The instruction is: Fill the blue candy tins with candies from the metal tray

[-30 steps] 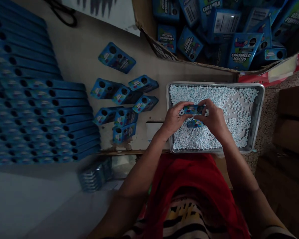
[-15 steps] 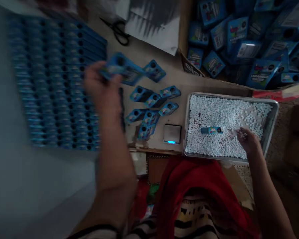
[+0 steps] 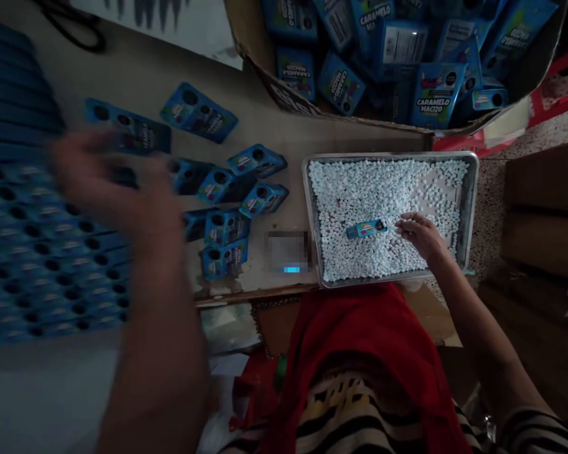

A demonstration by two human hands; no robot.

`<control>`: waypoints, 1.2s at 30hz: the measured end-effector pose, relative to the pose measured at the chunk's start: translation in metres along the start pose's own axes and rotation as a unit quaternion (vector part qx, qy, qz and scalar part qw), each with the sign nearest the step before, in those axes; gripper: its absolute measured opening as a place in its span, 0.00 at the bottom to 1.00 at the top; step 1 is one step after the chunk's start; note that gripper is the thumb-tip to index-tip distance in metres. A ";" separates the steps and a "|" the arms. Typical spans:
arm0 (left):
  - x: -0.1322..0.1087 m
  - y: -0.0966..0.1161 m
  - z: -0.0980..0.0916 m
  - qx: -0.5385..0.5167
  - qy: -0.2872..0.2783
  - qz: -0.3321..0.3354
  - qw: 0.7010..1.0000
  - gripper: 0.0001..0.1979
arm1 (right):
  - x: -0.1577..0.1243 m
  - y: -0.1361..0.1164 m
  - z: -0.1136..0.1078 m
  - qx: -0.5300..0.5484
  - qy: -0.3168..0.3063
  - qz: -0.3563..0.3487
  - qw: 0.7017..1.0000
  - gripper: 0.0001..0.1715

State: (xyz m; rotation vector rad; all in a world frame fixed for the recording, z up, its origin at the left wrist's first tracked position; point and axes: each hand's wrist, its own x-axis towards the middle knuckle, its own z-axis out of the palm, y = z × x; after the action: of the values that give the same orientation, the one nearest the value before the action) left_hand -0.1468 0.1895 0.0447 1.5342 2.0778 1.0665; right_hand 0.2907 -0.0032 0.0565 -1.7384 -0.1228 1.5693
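Observation:
My left hand (image 3: 108, 180) is smeared by motion, thumb and fingers apart, just below a blue candy box (image 3: 132, 129) on the table. Several more blue boxes (image 3: 220, 183) stand or lie to its right, one tilted box (image 3: 199, 112) farther back. My right hand (image 3: 421, 233) is over a metal tray (image 3: 472, 208) of small pale candies (image 3: 350, 189). Its fingers are pinched together, seemingly on a few candies. Their tips point at the right end of a small blue box (image 3: 366, 228) lying on the candies.
Rows of blue boxes (image 3: 52, 271) fill the left side. A small scale (image 3: 288, 249) with a lit display stands left of the tray. Behind is a cardboard carton (image 3: 274, 88) of blue boxes printed "Caramelo Macizo". Black scissors (image 3: 78, 31) and a paper sheet (image 3: 180, 28) lie at the back left.
My left hand has let go of the blue box, which now lies on the table. My right hand has come closer to the small box in the tray. The view has shifted right.

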 end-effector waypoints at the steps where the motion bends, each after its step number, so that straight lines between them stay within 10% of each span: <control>1: -0.039 0.026 0.010 -0.006 -0.089 0.075 0.993 0.29 | 0.000 0.001 -0.002 0.003 -0.003 0.010 1.000 0.30; 4: -0.150 0.083 0.059 -0.065 -0.394 0.203 0.894 0.47 | -0.002 0.004 -0.006 0.000 -0.015 0.018 1.000 0.32; 8: -0.216 0.090 0.110 -0.072 -0.462 0.128 0.875 0.27 | -0.013 0.003 -0.007 -0.018 -0.004 -0.031 0.999 0.34; 17: -0.209 0.091 0.108 -0.146 -0.407 0.095 0.897 0.20 | -0.046 -0.033 0.021 -0.269 -0.081 -0.201 0.938 0.08; 29: -0.210 0.096 0.097 -0.084 -0.392 0.144 0.905 0.19 | -0.037 -0.047 0.061 -0.674 -0.118 -0.282 0.673 0.17; 36: -0.206 0.095 0.101 -0.099 -0.397 0.157 0.899 0.16 | -0.040 -0.039 0.068 -0.671 -0.099 -0.302 0.670 0.17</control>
State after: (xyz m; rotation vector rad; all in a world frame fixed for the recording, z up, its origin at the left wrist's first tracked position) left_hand 0.0558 0.0486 0.0172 1.8213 1.1608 0.5526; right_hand 0.2373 0.0345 0.1156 -2.0407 -2.1953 1.0535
